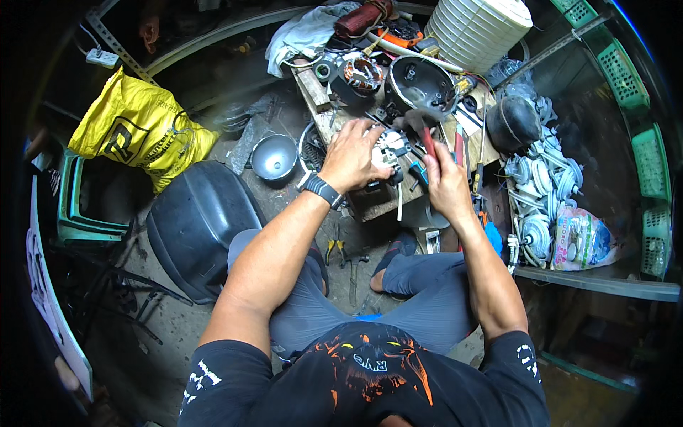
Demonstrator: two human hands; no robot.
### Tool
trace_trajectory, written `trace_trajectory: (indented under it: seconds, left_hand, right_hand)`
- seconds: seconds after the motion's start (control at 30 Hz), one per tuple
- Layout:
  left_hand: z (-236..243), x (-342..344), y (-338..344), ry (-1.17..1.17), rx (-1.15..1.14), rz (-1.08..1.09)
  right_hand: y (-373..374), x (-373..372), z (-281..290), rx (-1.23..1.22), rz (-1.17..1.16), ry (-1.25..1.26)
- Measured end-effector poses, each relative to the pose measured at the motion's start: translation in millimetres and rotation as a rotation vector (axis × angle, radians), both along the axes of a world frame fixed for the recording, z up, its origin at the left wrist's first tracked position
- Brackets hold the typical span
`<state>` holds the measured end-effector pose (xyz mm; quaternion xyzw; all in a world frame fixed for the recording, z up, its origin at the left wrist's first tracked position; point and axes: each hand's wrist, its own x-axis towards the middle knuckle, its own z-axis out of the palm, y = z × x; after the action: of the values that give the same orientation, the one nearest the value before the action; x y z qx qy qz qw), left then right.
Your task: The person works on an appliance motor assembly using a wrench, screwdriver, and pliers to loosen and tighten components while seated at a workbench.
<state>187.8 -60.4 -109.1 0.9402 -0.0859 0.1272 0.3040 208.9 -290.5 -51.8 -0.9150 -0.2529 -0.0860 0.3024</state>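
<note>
My left hand [350,158] is closed around a silver metal motor part [390,147], its fingers over the far side and the thumb along the near side. The part rests at the front of a cluttered wooden bench [377,205]. In my right hand [449,183] is a hammer [428,141], gripped by its red handle. Its dark head is just beyond the metal part; whether they touch I cannot tell. A teal-handled tool [417,173] lies between the part and my right hand. What is under my left palm is hidden.
Behind my hands lie a black round housing [422,85] and a copper-wound stator [361,75]. A metal bowl [274,157] and a black plastic case [205,229] stand left. Pliers [335,250] and another hammer [353,279] lie between my feet. White pulleys [544,178] crowd the right.
</note>
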Motion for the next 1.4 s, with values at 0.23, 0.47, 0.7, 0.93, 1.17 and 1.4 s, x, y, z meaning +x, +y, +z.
trace_trajectory:
  seconds: [0.23,0.47,0.7,0.93,1.17,1.4]
  left_hand:
    - [-6.7,-5.3,4.4,0.018,0.006,0.008]
    - [-9.1,-5.8,7.0,-0.029,-0.033,0.011]
    - [-6.2,-1.7,1.2,0.000,-0.027,0.002]
    - [-3.0,-0.2,0.7,0.015,-0.023,-0.007]
    - [-7.4,-2.9,12.1,0.013,-0.011,-0.017]
    - [-2.0,0.9,2.0,0.014,-0.015,-0.034]
  right_hand:
    - [2.3,-18.1,75.0,0.091,-0.059,-0.124]
    - [-12.1,-55.0,61.6,0.106,-0.068,-0.260]
    - [-35.5,-40.5,30.1,-0.013,-0.022,-0.111]
    - [-32.0,-41.2,21.6,0.188,-0.015,-0.463]
    - [-26.8,-38.6,71.1,0.166,-0.026,-0.129]
    - [-39.2,-34.1,-5.2,-0.056,0.112,-0.107]
